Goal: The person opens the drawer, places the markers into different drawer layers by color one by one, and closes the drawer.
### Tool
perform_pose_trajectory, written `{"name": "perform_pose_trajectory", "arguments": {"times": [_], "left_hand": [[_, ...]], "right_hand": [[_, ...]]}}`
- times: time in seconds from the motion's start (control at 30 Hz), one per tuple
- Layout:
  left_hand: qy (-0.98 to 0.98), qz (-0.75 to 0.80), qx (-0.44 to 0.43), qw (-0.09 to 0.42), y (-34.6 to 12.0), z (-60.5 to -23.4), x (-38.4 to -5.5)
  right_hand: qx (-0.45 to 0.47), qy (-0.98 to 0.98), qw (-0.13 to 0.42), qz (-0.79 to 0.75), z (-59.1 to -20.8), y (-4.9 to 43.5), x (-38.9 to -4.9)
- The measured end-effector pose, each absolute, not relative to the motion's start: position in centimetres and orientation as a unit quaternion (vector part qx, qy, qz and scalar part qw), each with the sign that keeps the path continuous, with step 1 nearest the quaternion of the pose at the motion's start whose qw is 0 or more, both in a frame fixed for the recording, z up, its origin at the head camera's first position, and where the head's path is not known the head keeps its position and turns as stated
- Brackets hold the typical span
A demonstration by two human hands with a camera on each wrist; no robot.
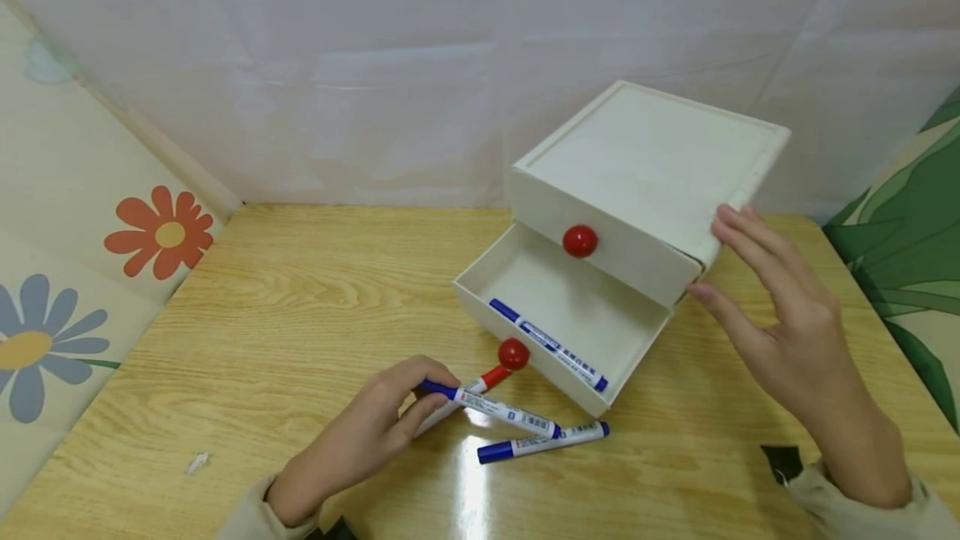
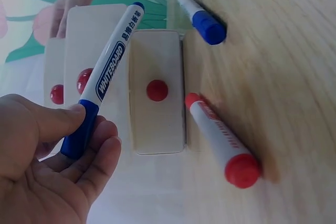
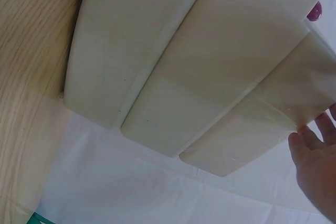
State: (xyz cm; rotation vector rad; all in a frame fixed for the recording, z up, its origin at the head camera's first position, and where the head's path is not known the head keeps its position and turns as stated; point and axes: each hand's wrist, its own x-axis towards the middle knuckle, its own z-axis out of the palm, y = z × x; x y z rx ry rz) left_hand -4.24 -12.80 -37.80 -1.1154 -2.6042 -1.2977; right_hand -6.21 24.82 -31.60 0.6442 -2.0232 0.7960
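Note:
My left hand [image 1: 382, 407] pinches a blue whiteboard marker [image 2: 107, 66] by its cap, between thumb and fingers, its other end pointing right. Below it on the table lie a red marker [image 1: 491, 377], partly hidden by the hand, and another blue marker [image 1: 543, 442]. A white drawer unit [image 1: 652, 157] with red knobs stands at the right, one drawer [image 1: 570, 273] pulled out beneath the top one. Inside, blue marker [image 1: 547, 344] lies along the front wall. My right hand [image 1: 787, 323] rests its fingertips on the unit's right upper edge, thumb near the front corner.
The wooden table [image 1: 337, 290] meets a pale sheet [image 1: 360, 90] at the back. A small white scrap [image 1: 197, 462] lies on the left of the table. Flower-patterned cloth [image 1: 90, 290] borders the left side, green leaf print [image 1: 915, 232] the right.

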Motion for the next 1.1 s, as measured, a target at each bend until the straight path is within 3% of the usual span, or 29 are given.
{"name": "perform_pose_trajectory", "arguments": {"times": [1.1], "left_hand": [[-0.787,-0.436,-0.425,0.101,-12.2,-33.0,-6.5]], "right_hand": [[0.260,-0.803,0.425,0.326,-31.6,24.6,-6.2]]}}
